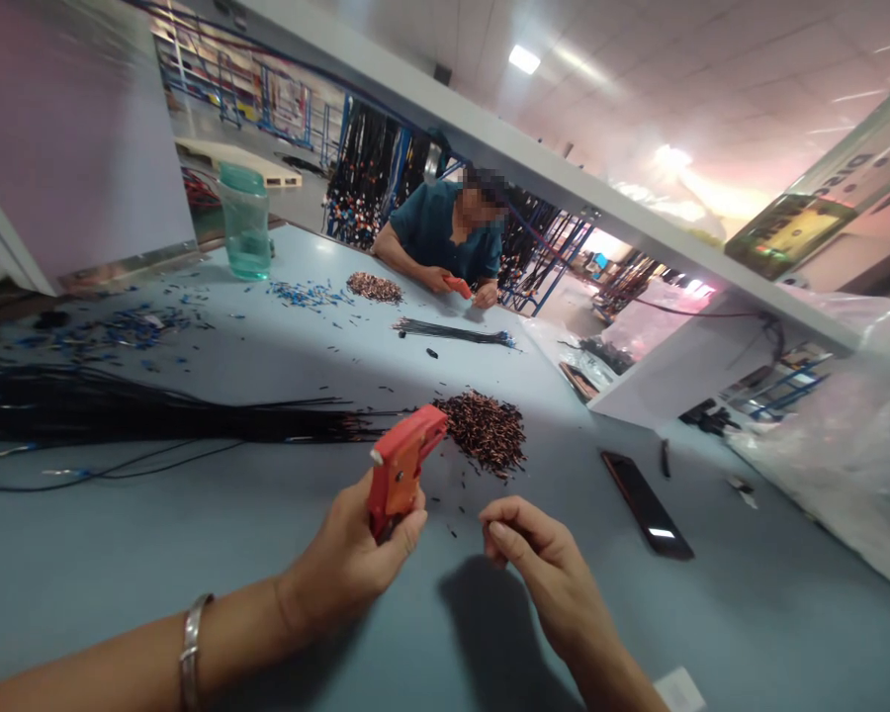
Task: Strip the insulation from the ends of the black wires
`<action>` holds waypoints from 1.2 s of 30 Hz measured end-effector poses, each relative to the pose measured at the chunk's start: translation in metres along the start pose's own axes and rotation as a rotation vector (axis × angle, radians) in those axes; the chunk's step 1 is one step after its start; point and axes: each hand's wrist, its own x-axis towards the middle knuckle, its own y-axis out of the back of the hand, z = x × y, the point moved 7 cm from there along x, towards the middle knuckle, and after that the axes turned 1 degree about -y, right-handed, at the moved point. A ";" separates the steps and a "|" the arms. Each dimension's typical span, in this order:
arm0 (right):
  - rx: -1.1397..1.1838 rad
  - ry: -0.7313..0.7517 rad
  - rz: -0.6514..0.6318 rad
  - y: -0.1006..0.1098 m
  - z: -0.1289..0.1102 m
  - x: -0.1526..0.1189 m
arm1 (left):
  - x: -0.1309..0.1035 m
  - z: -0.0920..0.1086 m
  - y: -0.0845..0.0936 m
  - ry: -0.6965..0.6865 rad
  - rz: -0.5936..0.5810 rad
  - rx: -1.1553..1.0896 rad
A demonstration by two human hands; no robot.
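Observation:
My left hand (356, 554) is wrapped around a red and orange wire stripper (399, 473), held up over the table with its jaws pointing up and to the right. My right hand (530, 554) is beside it, thumb and fingertips pinched together; whatever is between them, if anything, is too small or hidden to see. Just beyond both hands lies a pile of short dark pieces with copper-coloured ends (486, 430). A long bundle of thin black wires (193, 410) stretches in from the left, its bare copper ends near the stripper.
Across the table (326, 346) a co-worker (445, 232) holds a similar red tool (458, 287). A smaller wire bundle (456, 332), blue connectors (308, 295) and a green bottle (244, 225) are at the back. A phone (647, 504) lies right, near plastic sheeting (845, 445).

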 end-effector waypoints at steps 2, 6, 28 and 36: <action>-0.076 0.101 0.017 0.002 -0.009 -0.001 | -0.001 -0.007 -0.010 0.174 -0.094 -0.240; -0.151 0.247 0.070 0.008 -0.020 -0.003 | -0.014 -0.017 -0.040 0.465 -0.329 -0.673; 0.031 0.379 -0.047 0.000 -0.030 -0.011 | -0.027 -0.015 -0.056 0.558 -0.584 -0.848; -0.045 0.449 -0.133 -0.002 -0.035 -0.015 | -0.026 -0.016 -0.054 0.541 -0.577 -0.852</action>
